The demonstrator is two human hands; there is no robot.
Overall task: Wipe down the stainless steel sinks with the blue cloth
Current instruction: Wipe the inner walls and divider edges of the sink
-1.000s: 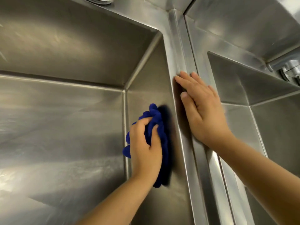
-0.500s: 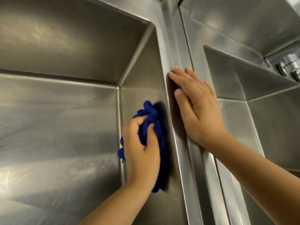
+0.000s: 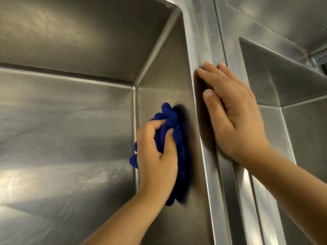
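Left grip [image 3: 157,152]: fingers and thumb are curled round the bunched blue cloth [image 3: 170,119] and hold it fast. The cloth is pressed against the right-hand wall of the left sink [image 3: 70,121], just beside the seam that runs from the basin's far right corner. Folds protrude above the fingers and past the heel of the hand. The wall carries a dark reflection of the cloth.

Right grip [image 3: 235,121]: fingers are straight and close together and hold nothing. The palm lies flat on the divider rim [image 3: 210,41] between the two basins, with the thumb toward the left sink. The right sink [image 3: 286,80] lies beyond this rim. A metal fitting [image 3: 316,59] shows at the right edge of view.
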